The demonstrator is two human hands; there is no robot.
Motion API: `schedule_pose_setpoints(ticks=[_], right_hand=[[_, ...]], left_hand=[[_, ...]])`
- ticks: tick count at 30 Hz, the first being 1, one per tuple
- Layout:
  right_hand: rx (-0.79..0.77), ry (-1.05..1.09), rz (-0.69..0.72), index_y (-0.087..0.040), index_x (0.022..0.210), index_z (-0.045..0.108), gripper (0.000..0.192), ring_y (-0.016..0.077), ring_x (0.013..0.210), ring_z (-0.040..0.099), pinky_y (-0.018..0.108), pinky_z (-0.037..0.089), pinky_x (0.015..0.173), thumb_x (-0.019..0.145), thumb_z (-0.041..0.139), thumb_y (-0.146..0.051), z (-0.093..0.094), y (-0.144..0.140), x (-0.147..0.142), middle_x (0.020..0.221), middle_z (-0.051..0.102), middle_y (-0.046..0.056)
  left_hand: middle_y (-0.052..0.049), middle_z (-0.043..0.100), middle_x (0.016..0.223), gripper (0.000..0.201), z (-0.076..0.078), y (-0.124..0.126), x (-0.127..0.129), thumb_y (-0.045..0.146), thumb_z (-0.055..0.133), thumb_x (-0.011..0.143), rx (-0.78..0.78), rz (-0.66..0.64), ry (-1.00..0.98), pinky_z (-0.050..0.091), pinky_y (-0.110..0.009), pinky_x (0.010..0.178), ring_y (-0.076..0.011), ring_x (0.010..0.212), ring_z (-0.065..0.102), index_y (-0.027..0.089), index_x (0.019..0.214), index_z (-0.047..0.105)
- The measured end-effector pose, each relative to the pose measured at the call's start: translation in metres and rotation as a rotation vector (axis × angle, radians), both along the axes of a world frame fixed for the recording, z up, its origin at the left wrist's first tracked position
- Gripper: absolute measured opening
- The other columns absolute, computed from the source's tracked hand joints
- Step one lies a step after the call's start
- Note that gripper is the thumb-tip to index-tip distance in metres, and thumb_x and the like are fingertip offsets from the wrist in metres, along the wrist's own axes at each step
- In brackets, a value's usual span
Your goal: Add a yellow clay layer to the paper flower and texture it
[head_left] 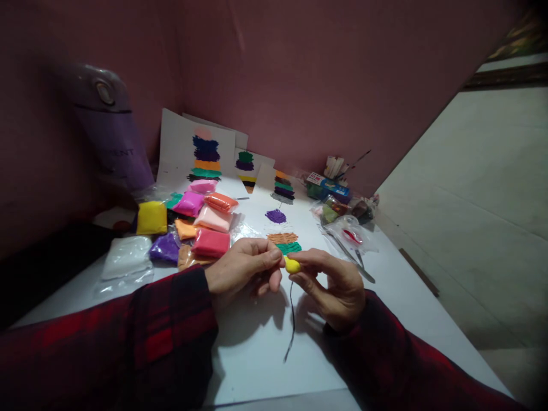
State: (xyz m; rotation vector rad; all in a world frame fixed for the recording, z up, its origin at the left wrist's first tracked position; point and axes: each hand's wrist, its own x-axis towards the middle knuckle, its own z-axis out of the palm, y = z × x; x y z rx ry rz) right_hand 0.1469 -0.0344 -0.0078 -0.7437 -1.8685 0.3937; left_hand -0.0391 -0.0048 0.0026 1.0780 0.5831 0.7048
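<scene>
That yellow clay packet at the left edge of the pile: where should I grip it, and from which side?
Probably take the yellow clay packet across its two side edges, coming from above and the near left. It lies flat and blocky at the pile's outer corner, with the white packet in front and the purple packet beside that, so its top is the freest.

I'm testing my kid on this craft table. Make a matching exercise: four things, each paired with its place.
Things:
1. yellow clay lump
2. yellow clay packet
3. white clay packet
4. purple bottle

Places:
A. standing at the far left by the wall
B. pinched between the left hand and right hand
C. nearest packet, at the left of the pile
D. left of the pile, beyond the white one

Pairs: 1-B, 2-D, 3-C, 4-A
</scene>
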Motion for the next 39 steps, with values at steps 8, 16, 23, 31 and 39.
schedule_pose_setpoints(ticks=[8, 16, 23, 31, 39], right_hand=[[-0.017, 0.007, -0.058, -0.019, 0.1, 0.068, 0.014, 0.0132, 0.054, 0.057, 0.026, 0.047, 0.047, 0.085, 0.066, -0.017, 0.0015, -0.0012, 0.0003, 0.075, 0.07, 0.004], [-0.042, 0.023, -0.065, -0.018, 0.099, 0.068, 0.015, 0.0123, 0.054, 0.056, 0.025, 0.046, 0.046, 0.084, 0.067, -0.015, -0.0011, 0.0002, 0.0003, 0.075, 0.068, 0.004], [-0.052, 0.019, -0.077, -0.017, 0.097, 0.07, 0.013, 0.0117, 0.053, 0.052, 0.025, 0.041, 0.044, 0.085, 0.066, -0.015, 0.0007, 0.0004, -0.0015, 0.072, 0.066, 0.003], [-0.07, -0.049, -0.026, -0.018, 0.108, 0.067, 0.022, 0.0123, 0.053, 0.054, 0.025, 0.043, 0.047, 0.086, 0.065, -0.017, -0.0052, 0.0019, 0.0017, 0.072, 0.064, 0.002], [-0.001, -0.054, 0.019, -0.018, 0.099, 0.07, 0.017, 0.0113, 0.056, 0.052, 0.024, 0.041, 0.049, 0.086, 0.063, -0.01, -0.0003, 0.0028, 0.0017, 0.07, 0.062, 0.001]], left_hand=[[0.0, 0.061, 0.056, 0.036, 0.0014, 0.0004, -0.0007, 0.047, 0.073, 0.077, 0.009, 0.009, 0.029, 0.033, -0.017, 0.038, -0.0065, 0.04, 0.043, 0.015, 0.077, 0.055], [0.0, 0.061, 0.056, 0.036, 0.0013, 0.0003, -0.0008, 0.047, 0.072, 0.077, 0.015, 0.006, 0.036, 0.033, -0.017, 0.038, -0.0064, 0.04, 0.043, 0.015, 0.077, 0.055], [-0.001, 0.063, 0.065, 0.04, 0.0015, 0.0001, -0.0005, 0.052, 0.068, 0.081, 0.113, 0.005, 0.065, 0.032, -0.019, 0.043, -0.0064, 0.044, 0.046, 0.014, 0.081, 0.059], [0.001, 0.059, 0.059, 0.04, 0.0034, -0.0008, -0.0005, 0.05, 0.074, 0.077, 0.148, -0.035, 0.119, 0.029, -0.02, 0.045, -0.0067, 0.046, 0.044, 0.014, 0.074, 0.056], [0.0, 0.062, 0.064, 0.045, 0.0037, -0.0002, -0.0009, 0.055, 0.073, 0.075, 0.119, -0.073, 0.11, 0.028, -0.021, 0.047, -0.0071, 0.048, 0.044, 0.013, 0.081, 0.06]])
